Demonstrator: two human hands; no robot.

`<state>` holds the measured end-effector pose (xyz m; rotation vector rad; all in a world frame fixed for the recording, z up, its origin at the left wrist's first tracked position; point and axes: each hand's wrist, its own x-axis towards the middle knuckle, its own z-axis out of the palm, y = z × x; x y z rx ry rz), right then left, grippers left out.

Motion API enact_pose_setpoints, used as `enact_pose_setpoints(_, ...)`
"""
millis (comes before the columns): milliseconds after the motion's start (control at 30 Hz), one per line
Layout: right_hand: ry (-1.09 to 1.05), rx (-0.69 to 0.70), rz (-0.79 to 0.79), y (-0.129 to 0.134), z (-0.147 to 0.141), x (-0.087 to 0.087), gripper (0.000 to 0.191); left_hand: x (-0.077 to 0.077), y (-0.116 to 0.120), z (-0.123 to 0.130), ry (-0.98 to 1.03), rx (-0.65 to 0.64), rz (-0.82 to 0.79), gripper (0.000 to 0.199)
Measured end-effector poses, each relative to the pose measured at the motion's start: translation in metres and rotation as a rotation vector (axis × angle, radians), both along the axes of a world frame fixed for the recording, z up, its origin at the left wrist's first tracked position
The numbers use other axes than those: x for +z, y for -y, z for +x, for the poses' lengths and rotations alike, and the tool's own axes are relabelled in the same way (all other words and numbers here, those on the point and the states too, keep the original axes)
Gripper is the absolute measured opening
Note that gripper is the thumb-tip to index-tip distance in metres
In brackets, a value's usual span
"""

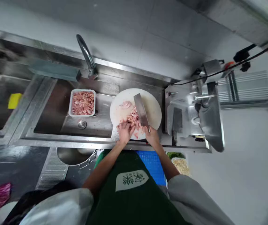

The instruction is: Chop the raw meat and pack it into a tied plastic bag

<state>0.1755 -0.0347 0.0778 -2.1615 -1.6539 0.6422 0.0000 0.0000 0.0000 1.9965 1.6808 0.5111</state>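
My right hand (151,136) is closed round the handle of a cleaver (141,110), whose wide blade points away from me over a round white cutting board (154,107). Small pieces of raw meat (134,118) lie heaped on the board, left of the blade. At the near left edge of that heap, my left hand (123,132) has its fingers bent around some of the meat, thumb toward the cleaver; its fingertips are partly hidden. A larger pale piece of meat (125,105) lies farther back on the board.
In the sink (54,115) at left stands a white tub of cut meat (82,103), below a curved faucet (85,51). A second cleaver (177,120) lies at right, beside a metal slicing machine (210,115). A metal pot (74,156) and blue crate (152,164) sit below the counter.
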Motion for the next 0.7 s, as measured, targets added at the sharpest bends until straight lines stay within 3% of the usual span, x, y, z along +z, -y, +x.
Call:
enact_pose_setpoints(133, 0.097, -0.083, -0.138, 0.025, 0.03, 0.004, 0.042, -0.004, -0.022, 0.012, -0.052, -0.11, -0.047, 0.029)
enact_pose_setpoints(233, 0.108, -0.019, -0.199, 0.058, 0.042, 0.011, 0.042, -0.008, -0.024, -0.011, 0.095, -0.209, 0.011, 0.02)
enact_pose_setpoints(300, 0.086, 0.06, -0.273, 0.079, 0.043, 0.018, 0.04, -0.012, -0.019, -0.034, 0.237, -0.164, 0.117, 0.017)
enact_pose_setpoints(367, 0.074, 0.116, -0.339, 0.094, 0.039, 0.026, 0.039, -0.015, -0.013, -0.051, 0.337, -0.017, 0.244, 0.017)
enact_pose_setpoints(433, 0.07, 0.134, -0.328, 0.099, 0.031, 0.031, 0.041, -0.019, -0.006, -0.058, 0.375, 0.121, 0.344, 0.019)
enact_pose_setpoints(500, 0.064, 0.13, -0.305, 0.096, 0.02, 0.032, 0.044, -0.023, 0.001, -0.053, 0.385, 0.167, 0.396, 0.018)
enact_pose_setpoints(700, 0.166, 0.234, -0.65, 0.08, 0.012, 0.023, 0.039, -0.038, 0.016, -0.018, 0.227, -0.089, 0.327, 0.021)
